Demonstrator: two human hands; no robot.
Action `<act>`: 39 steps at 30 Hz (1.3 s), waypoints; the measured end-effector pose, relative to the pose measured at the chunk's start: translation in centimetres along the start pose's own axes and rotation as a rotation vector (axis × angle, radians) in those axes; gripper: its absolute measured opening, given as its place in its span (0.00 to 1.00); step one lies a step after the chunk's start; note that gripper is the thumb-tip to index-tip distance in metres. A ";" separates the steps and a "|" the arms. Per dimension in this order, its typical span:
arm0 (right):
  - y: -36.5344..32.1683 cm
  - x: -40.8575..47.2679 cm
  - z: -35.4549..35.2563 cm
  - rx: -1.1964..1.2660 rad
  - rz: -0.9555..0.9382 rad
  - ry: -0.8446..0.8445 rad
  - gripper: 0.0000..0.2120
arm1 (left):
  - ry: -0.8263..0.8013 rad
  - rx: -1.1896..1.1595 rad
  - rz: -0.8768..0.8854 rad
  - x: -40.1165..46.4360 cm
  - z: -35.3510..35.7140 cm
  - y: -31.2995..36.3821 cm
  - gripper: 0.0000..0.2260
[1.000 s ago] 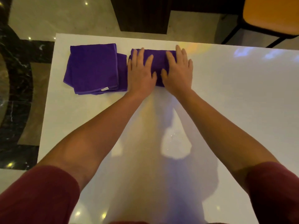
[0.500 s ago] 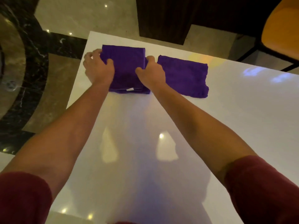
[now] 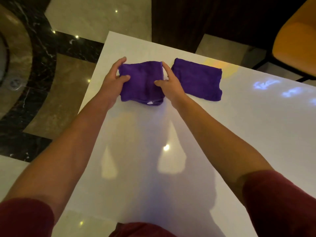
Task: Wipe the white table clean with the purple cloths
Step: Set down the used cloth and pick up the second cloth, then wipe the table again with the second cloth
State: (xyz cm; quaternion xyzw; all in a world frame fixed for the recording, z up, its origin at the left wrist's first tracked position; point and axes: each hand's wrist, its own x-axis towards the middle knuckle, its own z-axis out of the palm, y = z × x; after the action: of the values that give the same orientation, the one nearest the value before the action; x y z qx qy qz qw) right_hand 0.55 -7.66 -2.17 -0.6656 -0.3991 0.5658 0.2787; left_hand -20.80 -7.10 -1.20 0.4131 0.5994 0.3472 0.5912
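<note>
Our left hand [image 3: 114, 79] and right hand [image 3: 168, 82] pinch the folded purple cloth [image 3: 142, 82] by its sides, seemingly to square it beside the second cloth [image 3: 198, 79].

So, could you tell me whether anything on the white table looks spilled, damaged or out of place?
Nothing stands out. The glossy white table shows only reflections. Both hands hold the left folded purple cloth; the other lies flat beside it.

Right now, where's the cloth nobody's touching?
In the head view, the free purple cloth lies folded flat on the white table near its far edge, just right of the right hand, apart from the held cloth.
</note>
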 end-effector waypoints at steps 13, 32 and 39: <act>5.3 -18.0 -15.5 0.172 -0.099 -0.009 0.23 | -0.113 0.089 0.257 -16.6 13.3 2.5 0.12; 22.4 -25.4 -30.5 -0.794 -0.037 -0.082 0.32 | 0.070 0.257 -0.039 -32.2 35.9 -14.8 0.21; 23.9 -27.0 -28.9 -0.724 -0.194 0.398 0.29 | 0.470 0.676 0.082 -32.1 29.4 -17.3 0.21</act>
State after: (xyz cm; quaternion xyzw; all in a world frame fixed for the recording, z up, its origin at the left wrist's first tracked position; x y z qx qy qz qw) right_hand 32.81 -40.75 -1.60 -0.7762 -0.5710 0.2209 0.1506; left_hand 5.71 -45.50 -5.03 0.5171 0.7814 0.2388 0.2549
